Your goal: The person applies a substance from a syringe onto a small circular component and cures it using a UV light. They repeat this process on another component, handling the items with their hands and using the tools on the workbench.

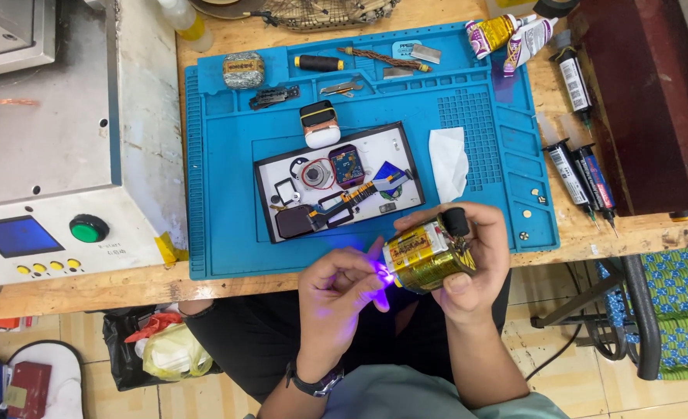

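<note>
My right hand [468, 271] grips a stubby yellow-wrapped torch with a black end [429, 252], held level near the bench's front edge. Violet light shines from its left end. My left hand [340, 299] is pinched right at that lit end; whatever sits between the fingertips is too small to make out. Just beyond both hands lies a white tray with a black rim [402, 151] carrying several small device parts, among them a purple circuit board [347, 165] and a dark square piece [293, 221]. A small white case [321, 128] rests at the tray's far edge.
A blue work mat [220, 194] covers the wooden bench. A white tissue [448, 159] lies right of the tray. Black syringes [580, 174] and tubes [511, 35] sit at the right. A grey machine with a green button [89, 228] stands left.
</note>
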